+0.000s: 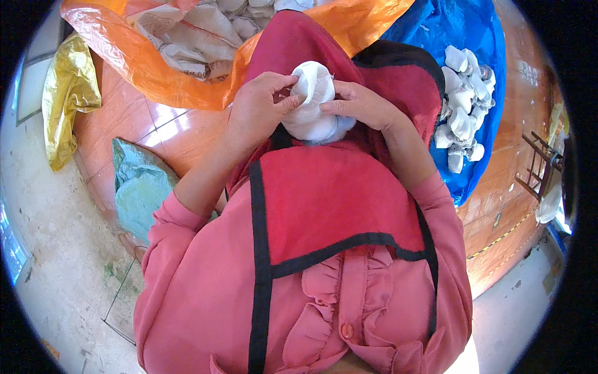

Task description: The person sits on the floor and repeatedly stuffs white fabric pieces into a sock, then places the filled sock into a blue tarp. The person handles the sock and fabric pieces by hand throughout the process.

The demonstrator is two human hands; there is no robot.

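Over my lap, both hands work on a white cloth piece (316, 84) with a rounded, open-looking rim at the top. My left hand (265, 103) pinches its left edge between thumb and fingers. On the opposite side, my right hand (367, 107) grips it with the thumb and bent fingers. More white cloth (321, 129) lies below, resting on my red apron (336, 193); I cannot tell whether it is part of the same piece. Some fingertips are hidden behind the cloth.
An orange plastic sheet (208, 93) ahead left holds many whitish cloth pieces (187, 37). To the right, a blue sheet (486, 168) carries a pile of small white bundles (462, 121). Yellow (71, 93) and teal (140, 187) plastic bags lie left; a dark metal frame (539, 165) stands right.
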